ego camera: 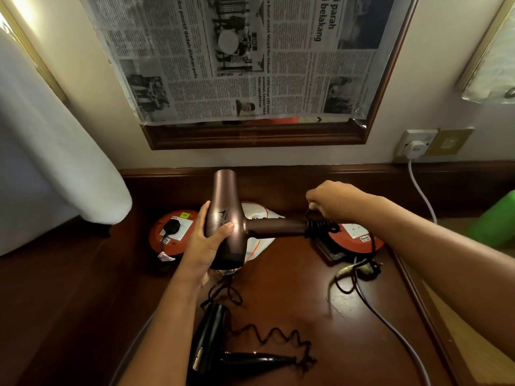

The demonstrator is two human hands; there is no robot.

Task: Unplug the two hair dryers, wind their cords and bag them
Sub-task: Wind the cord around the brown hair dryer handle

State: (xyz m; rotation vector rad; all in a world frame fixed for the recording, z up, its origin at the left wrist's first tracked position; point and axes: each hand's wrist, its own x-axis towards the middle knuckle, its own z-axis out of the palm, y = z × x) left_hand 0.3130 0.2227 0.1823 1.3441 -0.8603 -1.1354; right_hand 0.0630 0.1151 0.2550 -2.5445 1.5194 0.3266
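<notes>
The bronze hair dryer (227,218) is held above the wooden desk (292,307), barrel running toward the wall, handle pointing right. The left hand (207,240) wraps around its barrel; the right hand (330,200) pinches the black cord (320,227) coiled round the handle's end. A black hair dryer (211,346) lies nearer, handle pointing right. A white bag (257,227) lies beneath.

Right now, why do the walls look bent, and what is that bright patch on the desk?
Head view: the wide-angle lens bows the mirror frame and walls; the patch is glare on the glossy desk; the bronze hair dryer also shines, and the corners look soft.
</notes>
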